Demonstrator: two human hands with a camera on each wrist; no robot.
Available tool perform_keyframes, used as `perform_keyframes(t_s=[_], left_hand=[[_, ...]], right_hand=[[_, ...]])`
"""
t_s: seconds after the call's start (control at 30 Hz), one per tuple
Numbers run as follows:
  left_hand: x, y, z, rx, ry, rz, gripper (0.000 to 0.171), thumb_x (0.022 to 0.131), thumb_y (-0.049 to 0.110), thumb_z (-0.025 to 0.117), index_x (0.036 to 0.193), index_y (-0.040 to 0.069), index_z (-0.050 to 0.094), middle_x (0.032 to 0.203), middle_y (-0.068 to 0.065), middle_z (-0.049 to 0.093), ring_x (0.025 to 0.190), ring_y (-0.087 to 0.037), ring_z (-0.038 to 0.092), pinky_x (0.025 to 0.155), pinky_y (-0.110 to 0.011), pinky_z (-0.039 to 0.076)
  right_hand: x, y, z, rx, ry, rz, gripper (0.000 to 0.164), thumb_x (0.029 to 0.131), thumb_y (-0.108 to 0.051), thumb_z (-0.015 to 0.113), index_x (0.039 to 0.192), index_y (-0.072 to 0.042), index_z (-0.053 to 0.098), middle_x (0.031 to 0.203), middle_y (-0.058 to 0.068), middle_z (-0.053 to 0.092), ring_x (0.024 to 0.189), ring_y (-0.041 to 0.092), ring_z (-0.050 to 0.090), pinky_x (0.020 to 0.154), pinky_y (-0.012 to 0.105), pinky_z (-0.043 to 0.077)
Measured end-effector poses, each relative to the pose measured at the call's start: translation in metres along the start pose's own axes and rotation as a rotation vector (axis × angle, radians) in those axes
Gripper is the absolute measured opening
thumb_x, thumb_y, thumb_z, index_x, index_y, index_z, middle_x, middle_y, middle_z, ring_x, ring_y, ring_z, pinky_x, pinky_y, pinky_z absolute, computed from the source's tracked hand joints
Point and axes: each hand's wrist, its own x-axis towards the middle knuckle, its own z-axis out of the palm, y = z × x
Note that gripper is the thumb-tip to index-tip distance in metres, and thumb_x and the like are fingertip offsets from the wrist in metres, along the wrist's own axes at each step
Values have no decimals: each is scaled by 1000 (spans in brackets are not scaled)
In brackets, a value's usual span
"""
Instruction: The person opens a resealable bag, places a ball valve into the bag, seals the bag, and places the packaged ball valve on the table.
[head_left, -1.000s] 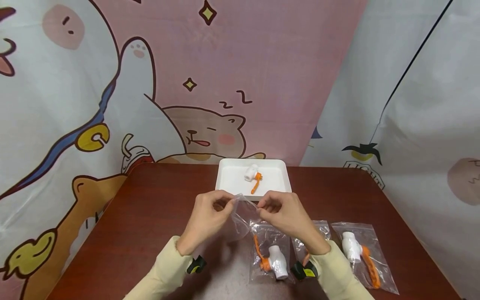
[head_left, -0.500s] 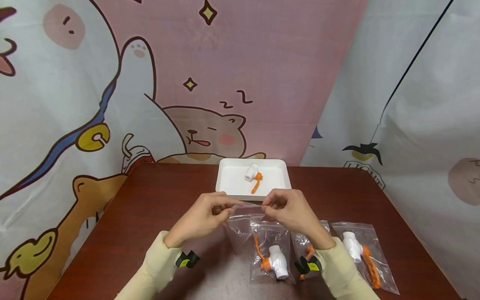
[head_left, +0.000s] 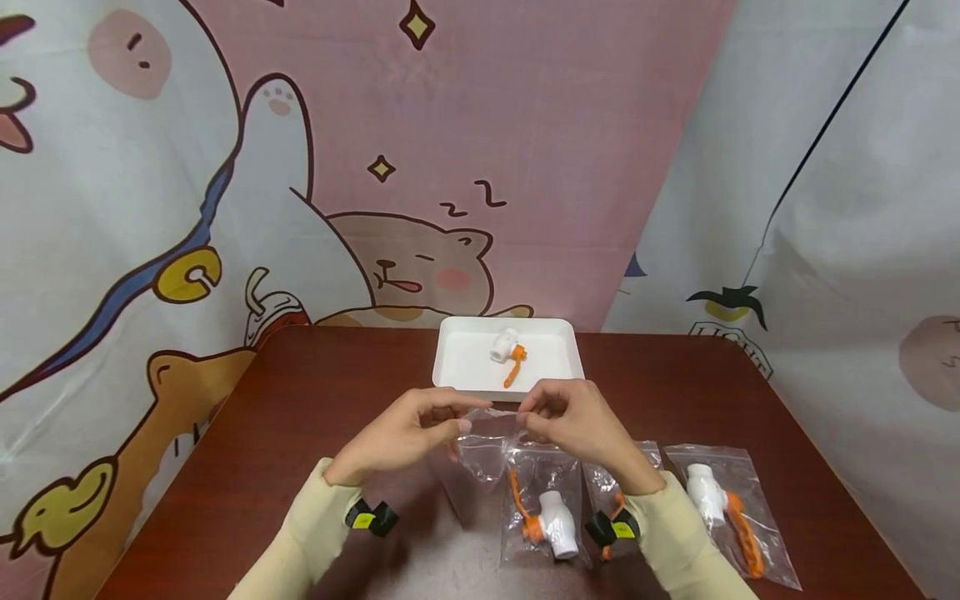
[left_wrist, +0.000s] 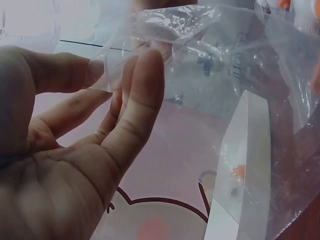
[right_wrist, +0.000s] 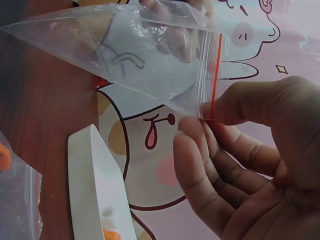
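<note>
A clear zip-lock bag (head_left: 483,454) with a red line along its mouth is stretched between both hands in front of the tray; nothing shows inside it. My left hand (head_left: 401,433) holds one side of the mouth between thumb and fingers. At the opposite corner, my right hand (head_left: 573,425) pinches the bag (right_wrist: 155,55) by the zip strip. Beyond the hands, a white plastic valve with an orange handle (head_left: 516,353) lies in the white tray (head_left: 457,354).
Several more clear bags lie on the brown table at the right. One bagged valve (head_left: 557,525) is below the right hand, another bagged valve (head_left: 705,492) farther right. A bagged orange handle (head_left: 607,552) is partly hidden by the right wrist. A cartoon cloth hangs behind.
The left hand has moved left and slightly down, its index finger straighter. The bag's mouth has come lower and flatter between the hands. The right hand has shifted only slightly.
</note>
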Motion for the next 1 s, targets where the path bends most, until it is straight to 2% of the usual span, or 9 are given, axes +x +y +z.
perform_keyframes(t_s=[0.13,0.33,0.53,0.63,0.77,0.87,1.0], left_hand=[[1,0,1,-22,19,-26,34,103,11,61,135,19,66,102,-10,69,73,-26,73,73,-49,61],[4,1,2,-20,70,-35,32,103,10,62,134,12,67,92,-11,70,70,-23,72,70,-43,62],[6,3,0,23,127,-50,31,103,10,60,133,11,67,87,-11,70,71,-32,72,70,-45,62],[6,3,-2,39,149,-55,32,103,9,60,134,10,66,86,-11,70,72,-36,72,70,-43,62],[4,2,-5,53,167,-56,32,103,10,61,134,12,67,86,-10,70,70,-28,73,69,-36,61],[3,0,-6,54,173,-52,32,103,11,61,134,14,67,86,-11,69,69,-23,72,68,-32,60],[3,-1,-7,53,174,-41,32,103,10,61,134,14,67,86,-11,69,68,-22,72,69,-32,60]], right_hand=[[1,-1,-2,41,-37,0,5,90,-17,79,87,-16,75,74,1,71,65,18,66,56,26,53],[3,-2,-2,81,-87,-20,10,93,-23,77,92,-14,75,80,3,73,70,23,70,61,29,58],[12,-2,-8,94,-25,-4,18,96,-31,74,97,-13,74,83,5,73,74,26,74,67,34,62],[20,4,-13,71,16,3,19,96,-33,74,102,-15,75,88,5,74,79,24,73,71,35,61],[33,17,-17,-30,53,7,25,95,-38,74,110,-19,74,104,0,75,92,18,71,78,32,59],[45,26,-19,-78,61,38,34,94,-41,74,120,-19,71,116,0,74,102,20,71,82,34,58],[65,39,-19,-127,55,92,47,93,-42,73,132,-16,65,129,8,70,113,27,70,88,41,58]])
